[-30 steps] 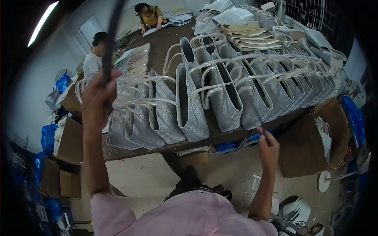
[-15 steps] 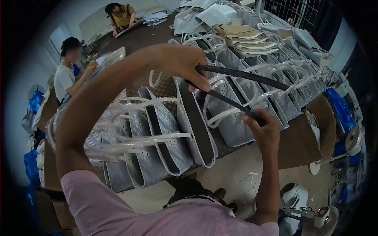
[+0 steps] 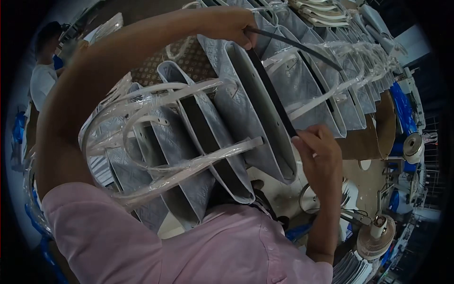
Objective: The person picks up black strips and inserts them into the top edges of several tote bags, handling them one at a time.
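A long dark strip [image 3: 274, 93] is stretched between my two hands along the rim of an upright silver handbag [image 3: 236, 106]. My left hand [image 3: 238, 28] pinches it at the far end of the bag's opening, and a loose length sticks out to the right from there. Closer to me, my right hand [image 3: 320, 147] pinches the strip between thumb and fingers at the near end of the same bag. Clear plastic wraps the bag's pale handle [image 3: 236, 151], which lies over to the left.
More silver bags [image 3: 189, 118] stand in rows on both sides, their plastic-wrapped handles tangled. Beige pieces [image 3: 321, 12] are stacked at the back. A person in a white shirt [image 3: 45, 80] is at the left. A fan [image 3: 376, 236] stands at lower right.
My view has shifted down and closer to the bags. The strip, earlier held slack in the air above them, is now drawn along one bag's opening, my hands farther apart.
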The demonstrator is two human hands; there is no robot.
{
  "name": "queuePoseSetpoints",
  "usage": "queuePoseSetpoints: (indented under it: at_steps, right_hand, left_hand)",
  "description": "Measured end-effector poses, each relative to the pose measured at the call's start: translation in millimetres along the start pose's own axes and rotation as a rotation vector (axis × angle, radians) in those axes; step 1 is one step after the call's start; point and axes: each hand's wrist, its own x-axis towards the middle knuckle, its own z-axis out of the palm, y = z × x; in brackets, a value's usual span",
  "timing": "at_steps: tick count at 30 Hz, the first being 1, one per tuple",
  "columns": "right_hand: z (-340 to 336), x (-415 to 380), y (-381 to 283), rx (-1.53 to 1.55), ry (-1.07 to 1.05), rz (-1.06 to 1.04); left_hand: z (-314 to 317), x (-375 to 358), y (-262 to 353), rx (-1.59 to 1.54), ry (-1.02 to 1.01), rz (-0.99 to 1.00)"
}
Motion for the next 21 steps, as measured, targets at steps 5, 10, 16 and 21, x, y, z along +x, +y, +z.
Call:
queuePoseSetpoints:
  at_steps: [5, 10, 16, 21]
  right_hand:
    - [50, -4, -5, -0.356, -0.055, 0.113]
    - [68, -4, 8, -0.36, 0.045, 0.005]
    - [70, -1, 12, -0.514, -0.04, -0.074]
    - [63, 6, 17, -0.575, -0.106, 0.0]
  left_hand:
    - [53, 0, -59, -0.171, 0.048, 0.067]
    - [80, 1, -70, -0.122, 0.156, 0.133]
    - [91, 12, -69, -0.094, 0.24, 0.137]
    - [95, 21, -64, -0.056, 0.308, 0.125]
